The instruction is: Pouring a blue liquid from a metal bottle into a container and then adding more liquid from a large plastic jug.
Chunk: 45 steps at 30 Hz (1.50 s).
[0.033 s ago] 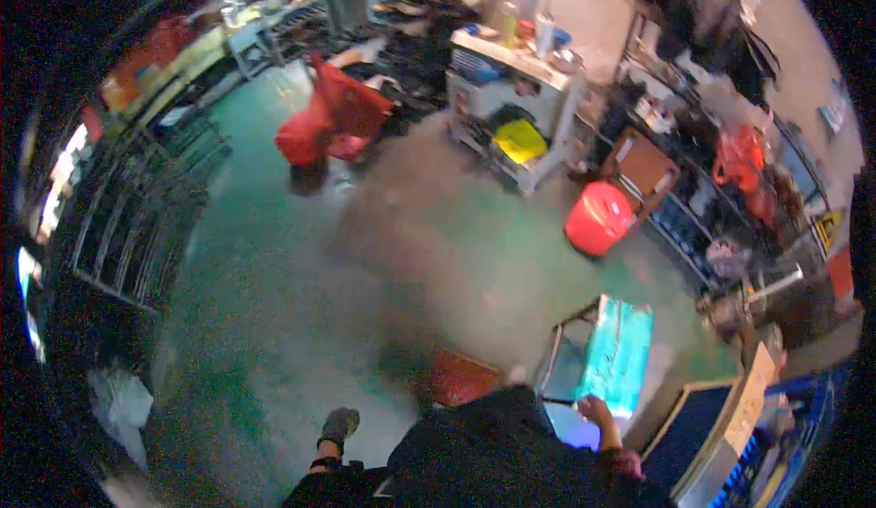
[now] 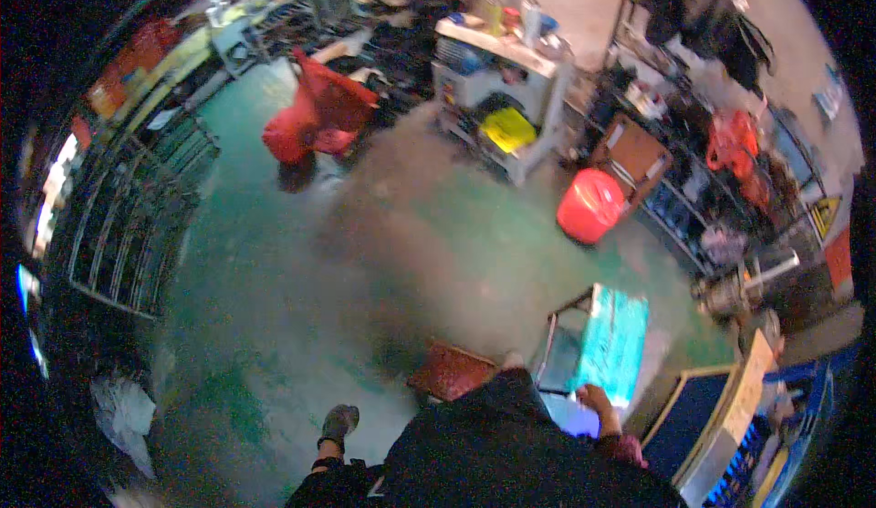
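Note:
My right hand [image 2: 595, 399] is at the near end of a stool with a turquoise top [image 2: 613, 339]. It overlaps the stool's near edge; whether it touches it I cannot tell. Its fingers look bent, but blur hides whether anything is in them. Below the hand lies a pale violet surface [image 2: 570, 415] beside the stool's dark metal legs. My left hand is out of view. My dark clothing covers the lower middle.
A reddish-brown board [image 2: 451, 371] is on the floor before me. Farther off are a red bucket [image 2: 591, 207], a brown chair [image 2: 630, 157], a grey cart [image 2: 502, 75] and red cloth [image 2: 328, 107]. Metal racks [image 2: 137, 221] line the left; a wood-edged blue panel [image 2: 698, 417] is close right.
The whole view has shifted a little, so the cart, bucket and stool appear slightly farther left and higher. My right hand stays by the stool's near end.

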{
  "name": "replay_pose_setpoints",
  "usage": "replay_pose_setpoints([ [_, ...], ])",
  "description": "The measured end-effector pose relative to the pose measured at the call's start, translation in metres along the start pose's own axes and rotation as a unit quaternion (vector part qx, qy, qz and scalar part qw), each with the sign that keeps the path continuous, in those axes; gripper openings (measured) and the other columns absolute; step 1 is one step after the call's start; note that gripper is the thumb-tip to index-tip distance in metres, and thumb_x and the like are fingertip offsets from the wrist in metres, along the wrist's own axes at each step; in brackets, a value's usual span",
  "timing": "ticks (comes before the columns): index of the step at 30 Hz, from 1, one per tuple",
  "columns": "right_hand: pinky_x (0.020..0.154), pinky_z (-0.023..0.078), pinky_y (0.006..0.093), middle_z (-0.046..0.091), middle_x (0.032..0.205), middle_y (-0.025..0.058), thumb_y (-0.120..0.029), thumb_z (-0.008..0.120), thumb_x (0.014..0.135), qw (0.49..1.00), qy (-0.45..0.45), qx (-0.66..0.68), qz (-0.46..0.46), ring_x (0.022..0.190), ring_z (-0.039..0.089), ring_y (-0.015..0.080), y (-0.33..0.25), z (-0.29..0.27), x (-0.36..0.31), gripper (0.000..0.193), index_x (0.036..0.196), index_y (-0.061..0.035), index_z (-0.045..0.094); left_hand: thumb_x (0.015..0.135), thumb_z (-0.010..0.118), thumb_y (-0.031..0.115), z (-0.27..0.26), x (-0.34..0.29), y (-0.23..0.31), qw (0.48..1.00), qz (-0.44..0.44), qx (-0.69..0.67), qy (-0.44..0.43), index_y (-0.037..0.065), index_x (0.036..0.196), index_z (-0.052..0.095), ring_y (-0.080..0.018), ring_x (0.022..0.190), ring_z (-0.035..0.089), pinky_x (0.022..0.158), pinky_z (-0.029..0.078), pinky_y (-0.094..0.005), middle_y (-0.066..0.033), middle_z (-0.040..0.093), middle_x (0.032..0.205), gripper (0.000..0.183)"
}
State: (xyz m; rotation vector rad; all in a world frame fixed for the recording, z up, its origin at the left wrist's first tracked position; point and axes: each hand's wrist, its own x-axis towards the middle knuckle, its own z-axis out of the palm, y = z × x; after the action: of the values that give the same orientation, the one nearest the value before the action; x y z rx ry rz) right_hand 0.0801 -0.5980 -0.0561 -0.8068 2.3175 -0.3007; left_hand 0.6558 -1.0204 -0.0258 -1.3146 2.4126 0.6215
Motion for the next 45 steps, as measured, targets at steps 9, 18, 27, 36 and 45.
replay_pose_setpoints([
  [9,0.064,0.050,0.0356,0.064,0.073,0.0141,-0.025,0.057,0.081,0.997,-0.004,0.060,0.041,0.066,0.064,0.0217,0.048,-0.147,0.133,0.023,0.086,-0.0028,0.063,0.076,0.054,0.025,-0.015,0.025,0.152,0.997,-0.053,0.028,-0.050,0.004,0.081,0.060,-0.0362,0.075,0.058,0.064,0.048,-0.0422,-0.0191,0.060,0.081,0.023],
  [18,0.069,0.050,0.0361,0.065,0.080,0.0148,-0.026,0.054,0.083,0.997,0.017,0.070,-0.013,0.070,0.066,0.0269,0.014,-0.231,0.212,0.027,0.090,-0.0019,0.061,0.080,0.054,0.026,-0.010,0.006,0.225,0.993,-0.110,0.021,-0.040,0.011,0.084,0.062,-0.0265,0.065,0.057,0.058,0.047,-0.0340,-0.0091,0.056,0.070,0.018],
  [27,0.065,0.051,0.0324,0.065,0.081,0.0119,-0.025,0.055,0.086,0.990,0.016,0.140,0.025,0.066,0.066,0.0194,0.038,-0.222,0.257,0.026,0.093,-0.0004,0.060,0.082,0.054,0.027,-0.056,0.119,0.241,0.995,-0.095,0.009,0.010,0.012,0.085,0.062,-0.0226,0.062,0.056,0.057,0.046,-0.0315,-0.0058,0.055,0.066,0.018],
  [36,0.063,0.050,0.0351,0.065,0.071,0.0121,-0.027,0.048,0.087,0.870,0.239,0.262,0.342,0.064,0.065,0.0220,0.106,-0.189,0.161,0.028,0.084,-0.0015,0.060,0.085,0.052,0.028,-0.162,0.463,0.305,0.972,0.224,0.013,-0.073,0.008,0.085,0.062,-0.0236,0.064,0.054,0.060,0.044,-0.0340,-0.0086,0.057,0.070,0.022],
  [45,0.066,0.052,0.0329,0.066,0.072,0.0108,-0.025,0.052,0.085,0.620,0.202,0.422,0.630,0.066,0.067,0.0198,-0.072,0.002,0.012,0.026,0.086,-0.0016,0.063,0.089,0.051,0.026,-0.157,0.710,0.669,0.853,0.410,0.173,-0.272,0.008,0.087,0.061,-0.0174,0.070,0.051,0.064,0.041,-0.0318,-0.0065,0.055,0.074,0.021],
])
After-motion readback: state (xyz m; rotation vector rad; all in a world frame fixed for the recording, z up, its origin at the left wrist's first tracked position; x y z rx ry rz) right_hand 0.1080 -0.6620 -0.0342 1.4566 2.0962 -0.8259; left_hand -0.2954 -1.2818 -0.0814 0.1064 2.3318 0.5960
